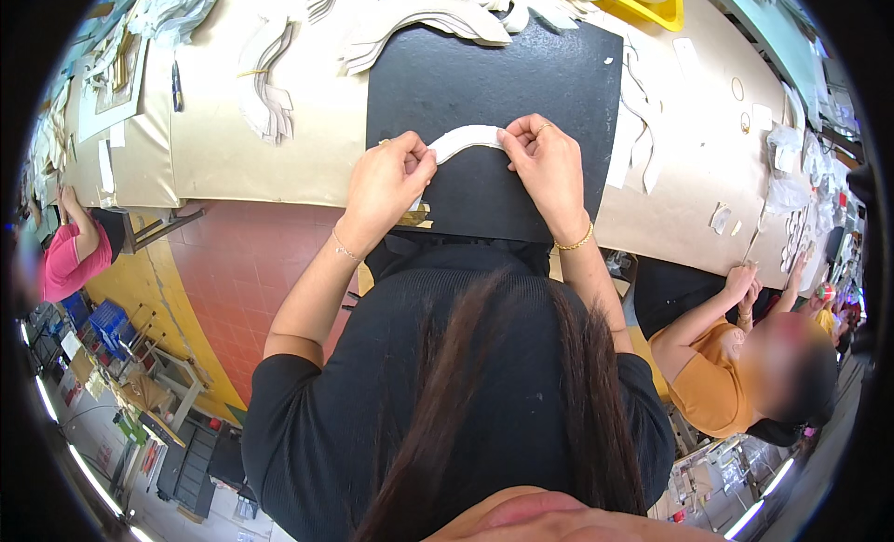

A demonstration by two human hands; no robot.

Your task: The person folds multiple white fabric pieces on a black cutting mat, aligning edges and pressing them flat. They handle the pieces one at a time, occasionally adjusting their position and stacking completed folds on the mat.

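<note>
A curved white strip arches over a black board in front of me. My left hand pinches the strip's left end between thumb and fingers. At its right end, my right hand grips it the same way, fingers closed. Beyond my hands, a stack of similar curved pale pieces lies over the board's far edge. Another bundle of curved pieces, banded together, rests on the table to the left. What the strip is made of I cannot tell.
Tan covering spreads over the table. Loose curved strips lie right of the board, and a yellow tray stands at the far right. A person in orange works close on my right; another in pink sits farther left.
</note>
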